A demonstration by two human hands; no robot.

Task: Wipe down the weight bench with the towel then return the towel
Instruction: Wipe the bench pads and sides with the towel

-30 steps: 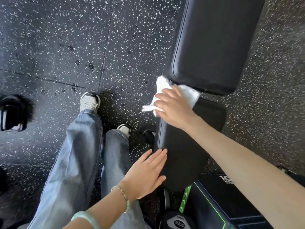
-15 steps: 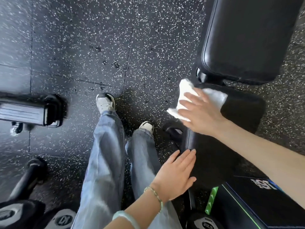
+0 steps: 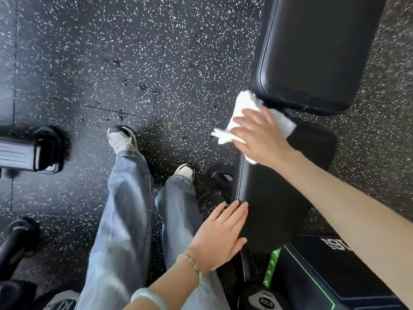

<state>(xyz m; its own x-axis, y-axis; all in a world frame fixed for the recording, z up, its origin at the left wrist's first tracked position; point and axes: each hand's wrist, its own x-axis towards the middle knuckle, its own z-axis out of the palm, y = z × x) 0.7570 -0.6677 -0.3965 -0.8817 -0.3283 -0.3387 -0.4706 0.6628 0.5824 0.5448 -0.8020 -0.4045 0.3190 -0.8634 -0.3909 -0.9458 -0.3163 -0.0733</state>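
A black rubber floor (image 3: 111, 52) flecked with white fills the frame. Blue jeans (image 3: 125, 209) and pale sneakers (image 3: 121, 138) stand at centre. A black metal block (image 3: 29, 151) sits at the left edge, a dumbbell (image 3: 13, 247) lower left, and a green-edged black pad (image 3: 324, 283) lower right.

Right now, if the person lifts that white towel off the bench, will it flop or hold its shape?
Likely floppy: the towel is crumpled, one corner hanging past the seat pad edge. Probably light: the right hand pins it with flat fingers alone.

Black bench (image 3: 272, 198), white towel (image 3: 243, 108), white-speckled black floor (image 3: 111, 52).
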